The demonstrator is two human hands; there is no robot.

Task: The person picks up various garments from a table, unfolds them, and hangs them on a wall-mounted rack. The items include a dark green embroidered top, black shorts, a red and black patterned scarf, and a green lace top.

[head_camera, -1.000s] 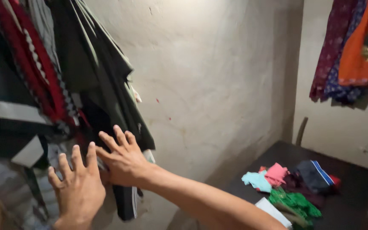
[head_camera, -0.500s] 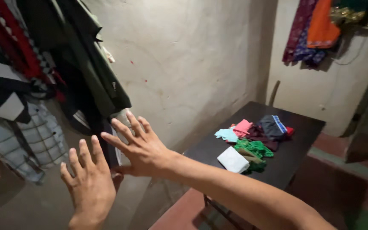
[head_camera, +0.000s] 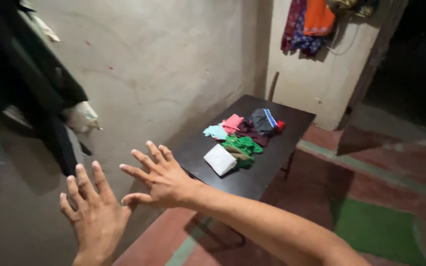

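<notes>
Clothes pile point(head_camera: 242, 133) on the table point(head_camera: 292, 123), nearer its far end. Folded cloth point(head_camera: 220, 159) at the pile's near side. Hanging clothes point(head_camera: 30, 83) left of the table, on the wall. More hanging clothes point(head_camera: 307, 22) behind the table.

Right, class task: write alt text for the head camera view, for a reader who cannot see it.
Two bare hands, left hand and right hand, spread open and empty before a pale wall. Beyond them, a dark table holds small folded clothes; dark garments hang at left.

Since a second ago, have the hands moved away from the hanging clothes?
Yes. Both the right hand and left hand are now clear of the dark hanging clothes, lower and rightward.
</notes>
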